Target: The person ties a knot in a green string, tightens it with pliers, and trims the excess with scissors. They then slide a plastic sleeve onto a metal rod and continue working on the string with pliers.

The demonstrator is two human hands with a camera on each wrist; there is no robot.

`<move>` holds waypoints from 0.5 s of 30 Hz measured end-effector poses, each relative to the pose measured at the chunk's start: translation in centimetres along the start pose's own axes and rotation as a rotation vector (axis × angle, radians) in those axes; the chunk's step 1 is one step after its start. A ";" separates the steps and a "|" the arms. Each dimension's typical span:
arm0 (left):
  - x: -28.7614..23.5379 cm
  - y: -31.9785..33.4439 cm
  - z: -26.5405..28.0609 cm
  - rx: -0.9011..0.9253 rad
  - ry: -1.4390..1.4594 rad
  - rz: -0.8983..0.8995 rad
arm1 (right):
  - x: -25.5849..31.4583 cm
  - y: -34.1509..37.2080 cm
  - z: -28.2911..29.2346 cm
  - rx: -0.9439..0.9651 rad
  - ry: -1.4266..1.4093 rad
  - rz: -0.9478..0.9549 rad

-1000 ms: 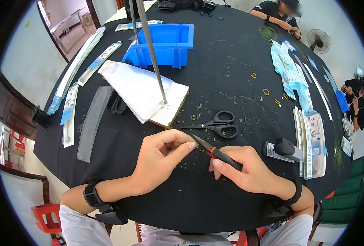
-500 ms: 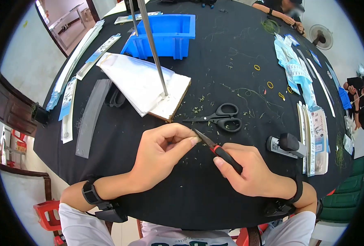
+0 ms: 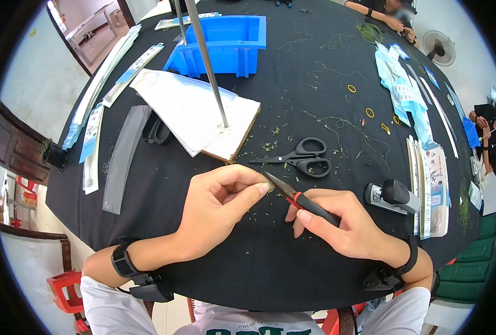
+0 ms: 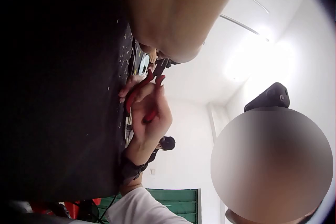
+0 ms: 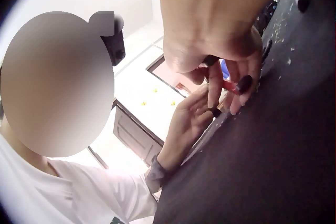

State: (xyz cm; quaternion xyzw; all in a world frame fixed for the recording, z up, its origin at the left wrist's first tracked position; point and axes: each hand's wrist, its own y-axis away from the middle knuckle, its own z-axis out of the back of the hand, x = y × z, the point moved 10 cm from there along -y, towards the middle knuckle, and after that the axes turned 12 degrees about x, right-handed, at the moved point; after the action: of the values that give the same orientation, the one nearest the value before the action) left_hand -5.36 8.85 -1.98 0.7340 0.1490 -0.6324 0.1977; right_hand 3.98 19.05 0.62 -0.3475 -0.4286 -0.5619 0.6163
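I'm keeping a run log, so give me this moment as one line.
left hand: pinches small greenish bit | right hand: grips red-and-black snips, tips near left fingertips | black scissors: on table

**Shared Table Serves as Small Workroom**

Scissors [image 3: 290,159], a stapler [image 3: 396,195], a red-and-black hand tool [image 3: 320,212] and a blue bin [image 3: 220,60] share a black-covered tabletop [image 3: 231,285] in what appears to be a makeshift handwork room, where two other people [image 3: 393,21] sit near its far and right edges.

Blue bin [image 3: 220,60]: we find it on the black cloth [image 3: 214,282].
Stapler [image 3: 392,198]: we note it beside printed packets [image 3: 437,184].
Fan [image 3: 439,48]: we record it beyond the cloth.
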 end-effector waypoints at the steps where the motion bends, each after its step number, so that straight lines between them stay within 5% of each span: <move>1: 0.0 0.0 0.0 0.001 -0.008 0.000 | 0.1 0.0 0.0 -0.009 0.005 0.018; 15: -0.3 0.0 0.1 -0.016 -0.060 -0.002 | 1.4 0.5 0.4 -0.084 0.251 -0.028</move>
State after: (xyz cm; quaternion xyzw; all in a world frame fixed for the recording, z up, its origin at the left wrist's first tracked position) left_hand -5.50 8.83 -1.72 0.7129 0.1486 -0.6533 0.2072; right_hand 4.43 18.93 2.11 -0.2941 -0.3287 -0.6270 0.6422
